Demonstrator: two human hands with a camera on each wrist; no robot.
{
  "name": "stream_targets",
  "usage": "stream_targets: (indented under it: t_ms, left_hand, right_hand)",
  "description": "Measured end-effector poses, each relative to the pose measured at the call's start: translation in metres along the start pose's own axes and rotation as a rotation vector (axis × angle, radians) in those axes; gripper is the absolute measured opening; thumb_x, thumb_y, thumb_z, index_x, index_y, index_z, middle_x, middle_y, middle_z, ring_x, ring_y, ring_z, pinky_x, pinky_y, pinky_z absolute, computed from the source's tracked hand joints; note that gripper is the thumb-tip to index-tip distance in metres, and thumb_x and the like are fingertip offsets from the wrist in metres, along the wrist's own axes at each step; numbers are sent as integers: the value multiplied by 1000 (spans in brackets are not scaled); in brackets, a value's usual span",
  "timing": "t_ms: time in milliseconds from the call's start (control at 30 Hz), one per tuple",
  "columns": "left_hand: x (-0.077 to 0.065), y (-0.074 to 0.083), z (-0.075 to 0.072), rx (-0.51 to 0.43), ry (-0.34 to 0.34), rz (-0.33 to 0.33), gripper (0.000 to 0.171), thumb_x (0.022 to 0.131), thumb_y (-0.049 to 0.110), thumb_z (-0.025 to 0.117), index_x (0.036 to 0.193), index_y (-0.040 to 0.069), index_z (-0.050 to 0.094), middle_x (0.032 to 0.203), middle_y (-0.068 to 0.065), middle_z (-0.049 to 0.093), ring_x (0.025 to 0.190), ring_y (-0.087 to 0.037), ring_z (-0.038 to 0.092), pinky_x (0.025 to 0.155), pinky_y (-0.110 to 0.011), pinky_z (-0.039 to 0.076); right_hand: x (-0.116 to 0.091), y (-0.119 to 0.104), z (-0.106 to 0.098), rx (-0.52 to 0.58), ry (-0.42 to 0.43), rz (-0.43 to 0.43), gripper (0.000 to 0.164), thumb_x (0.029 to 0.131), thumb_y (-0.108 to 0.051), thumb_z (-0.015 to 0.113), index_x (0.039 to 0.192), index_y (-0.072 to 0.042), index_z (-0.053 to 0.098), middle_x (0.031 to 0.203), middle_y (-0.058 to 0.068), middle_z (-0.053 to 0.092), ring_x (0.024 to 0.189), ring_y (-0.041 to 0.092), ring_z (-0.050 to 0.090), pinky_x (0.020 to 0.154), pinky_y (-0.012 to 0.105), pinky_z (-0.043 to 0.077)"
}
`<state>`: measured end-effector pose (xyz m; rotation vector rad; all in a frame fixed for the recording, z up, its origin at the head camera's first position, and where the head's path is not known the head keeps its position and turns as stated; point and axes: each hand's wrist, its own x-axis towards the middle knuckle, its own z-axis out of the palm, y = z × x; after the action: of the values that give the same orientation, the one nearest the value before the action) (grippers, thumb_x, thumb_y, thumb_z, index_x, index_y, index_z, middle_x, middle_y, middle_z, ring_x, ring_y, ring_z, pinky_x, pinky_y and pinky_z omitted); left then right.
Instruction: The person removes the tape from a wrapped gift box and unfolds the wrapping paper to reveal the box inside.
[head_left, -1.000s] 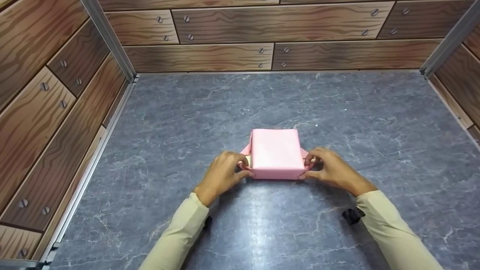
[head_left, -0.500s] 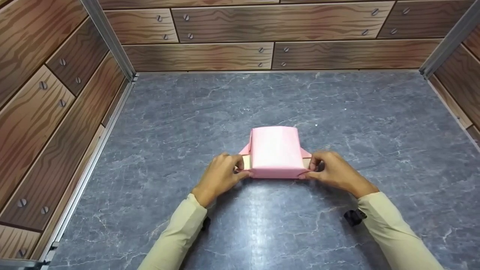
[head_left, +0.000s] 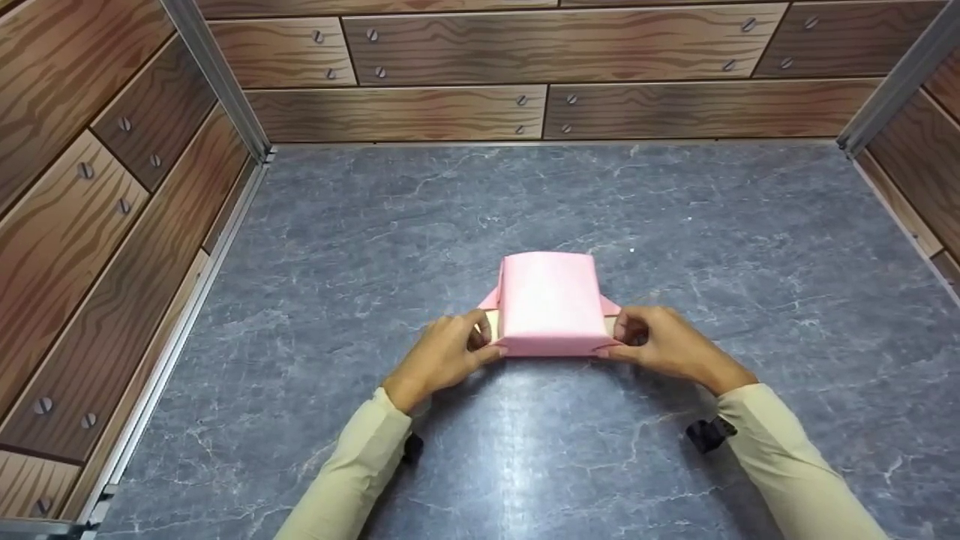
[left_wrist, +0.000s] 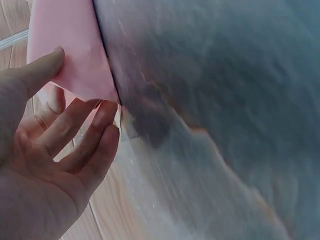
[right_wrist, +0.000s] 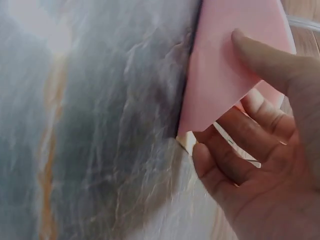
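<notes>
A box-shaped parcel in pink wrapping paper point(head_left: 551, 296) sits on the grey marbled table, its top bulging slightly. Pink flaps stick out at both sides, with a pale cream surface point(head_left: 492, 325) showing near the left front corner. My left hand point(head_left: 444, 349) holds the paper at that corner; in the left wrist view its thumb lies on the pink front face point(left_wrist: 75, 45) and its fingers are behind the paper's edge. Mirroring it, my right hand point(head_left: 664, 345) holds the right front corner, thumb on the front point(right_wrist: 220, 65), fingers behind. The parcel's far side is hidden.
The marbled table point(head_left: 390, 210) is bounded by wood-patterned walls point(head_left: 450, 112) at the back, left and right, with metal corner posts point(head_left: 217, 75). A black wrist device point(head_left: 709, 435) is on the right sleeve; another is partly visible at the left one.
The parcel's top has gone from flat to bulging. Fingers of both hands have shifted at the side flaps, uncovering more of the cream surface. Both hands stay at the front corners.
</notes>
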<state>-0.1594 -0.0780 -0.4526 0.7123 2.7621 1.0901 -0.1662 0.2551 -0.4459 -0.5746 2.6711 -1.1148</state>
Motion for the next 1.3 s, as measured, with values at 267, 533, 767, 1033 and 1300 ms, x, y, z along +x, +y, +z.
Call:
stream_targets:
  t_ms: [267,533,767,1033,1300]
  left_hand:
    - [-4,0,-3,-240,-57,-105,38,91,30,77,118,6,65,103,-6,75,91,-15,70,81,-35,57]
    - [-8,0,-6,-361,-60,-145,42,92,31,76,121,3,65,105,-8,73,92,-17,70,80,-33,57]
    - [-13,-1,-4,-430,-25,-107,34,95,21,74,120,0,64,99,-12,74,86,-19,71,76,-31,58]
    - [-18,-3,-5,-425,-44,-59,26,101,19,64,120,1,66,93,-9,74,87,-18,71,79,-33,57]
    - [-21,-1,-3,-366,-136,-12,20,101,14,62,113,-1,68,85,-6,75,76,-18,72,70,-32,57]
  right_hand:
    - [-3,1,-4,234,-100,88,41,86,-21,83,111,4,62,98,11,73,91,15,68,78,21,56]
    - [-5,9,-8,397,-172,98,50,88,-12,80,123,12,55,107,17,69,98,14,67,87,22,56]
    - [-10,11,-12,428,-205,86,60,84,-10,83,128,15,52,112,21,68,98,20,68,86,26,57]
    - [-15,15,-17,381,-271,-25,42,85,4,72,124,13,58,119,26,66,107,16,66,94,25,54]
    - [-16,10,-12,383,-265,21,26,98,-10,66,115,11,63,110,24,68,96,18,67,84,27,58]
